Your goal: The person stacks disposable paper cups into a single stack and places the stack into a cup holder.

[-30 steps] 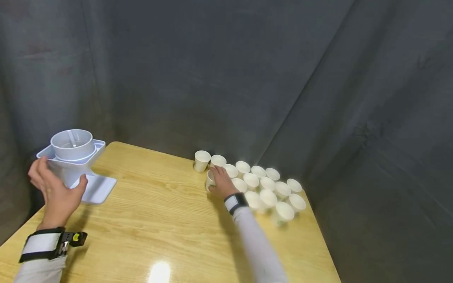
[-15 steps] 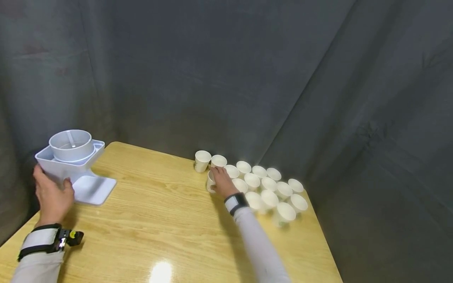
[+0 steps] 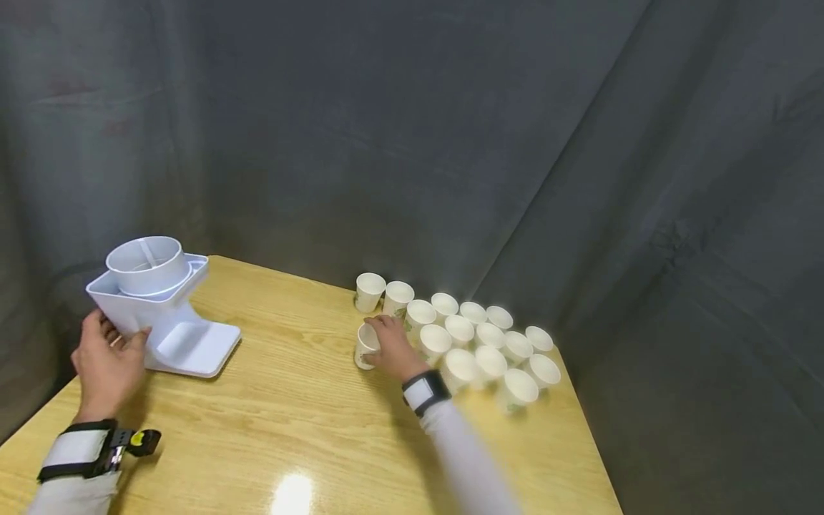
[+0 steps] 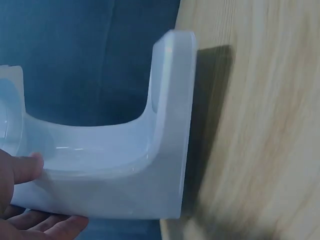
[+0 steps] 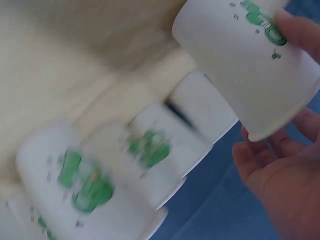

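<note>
My left hand (image 3: 109, 368) grips the upright column of a white C-shaped plastic stand (image 3: 193, 347), which has a round bowl (image 3: 148, 268) on top. In the left wrist view the thumb (image 4: 27, 167) lies on the column's near edge, with the fingers curled round behind. My right hand (image 3: 394, 348) holds a white paper cup (image 3: 365, 348) upright, mouth up, a little left of the other cups. A green print shows on the held cup (image 5: 245, 65) in the right wrist view, where thumb and fingers are on either side of it.
Several more white paper cups (image 3: 460, 365) stand in close rows at the right of the wooden table (image 3: 283, 408). Two of them, such as the back-left cup (image 3: 370, 293), stand by the table's far edge. A dark curtain (image 3: 360, 143) hangs behind.
My left hand has taken hold of the stand and shifted it to the right. My right hand has drawn its cup left and nearer, away from the rows.
</note>
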### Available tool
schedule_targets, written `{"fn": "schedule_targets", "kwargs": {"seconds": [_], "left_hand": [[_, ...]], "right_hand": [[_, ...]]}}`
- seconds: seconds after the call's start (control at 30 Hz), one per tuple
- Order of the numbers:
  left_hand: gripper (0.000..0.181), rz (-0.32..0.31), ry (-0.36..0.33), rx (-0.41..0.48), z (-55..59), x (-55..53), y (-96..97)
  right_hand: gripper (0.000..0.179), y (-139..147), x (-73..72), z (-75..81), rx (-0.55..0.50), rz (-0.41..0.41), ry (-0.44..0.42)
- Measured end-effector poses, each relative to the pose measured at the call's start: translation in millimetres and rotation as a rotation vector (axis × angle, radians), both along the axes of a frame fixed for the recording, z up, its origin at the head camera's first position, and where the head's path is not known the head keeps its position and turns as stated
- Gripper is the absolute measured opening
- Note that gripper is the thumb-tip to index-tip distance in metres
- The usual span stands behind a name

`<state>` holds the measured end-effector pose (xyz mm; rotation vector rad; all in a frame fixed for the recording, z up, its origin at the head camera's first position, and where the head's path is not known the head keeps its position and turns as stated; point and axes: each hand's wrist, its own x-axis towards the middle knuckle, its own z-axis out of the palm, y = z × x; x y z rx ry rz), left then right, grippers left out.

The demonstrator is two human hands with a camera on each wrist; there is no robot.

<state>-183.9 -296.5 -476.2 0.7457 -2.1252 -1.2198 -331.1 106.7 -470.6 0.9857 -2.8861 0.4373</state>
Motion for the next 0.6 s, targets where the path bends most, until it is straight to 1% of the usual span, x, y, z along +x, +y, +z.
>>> {"fn": "schedule_targets", "kwargs": {"seconds": [0.1, 0.2, 0.3, 0.33, 0.43, 0.6], "left_hand": [[0.064, -0.031, 0.045, -0.035, 4.2, 7.3, 11.9], [0.064, -0.091, 0.085, -0.090, 5.8, 14.5, 23.7], [0.065, -0.160, 0.124, -0.124, 5.5, 20.9, 36.0], [0.066, -0.176, 0.127, -0.140, 5.2, 22.8, 40.0], [0.067, -0.195, 0.129, -0.170, 4.1, 28.0, 50.9], [0.067, -0.204, 0.073, -0.194, 4.1, 37.3, 64.1]], "right_hand": [[0.075, -10.5, 16.3, -0.9, -0.066, 0.040, -0.048], [0.076, -19.3, 30.7, -0.5, -0.122, 0.083, -0.080], [0.078, -26.1, 42.7, 1.3, -0.165, 0.114, -0.104], [0.079, -27.9, 46.3, 1.7, -0.175, 0.121, -0.113], [0.080, -32.7, 57.1, 1.9, -0.194, 0.127, -0.133], [0.082, -38.6, 74.0, -0.5, -0.198, 0.121, -0.160]]}}
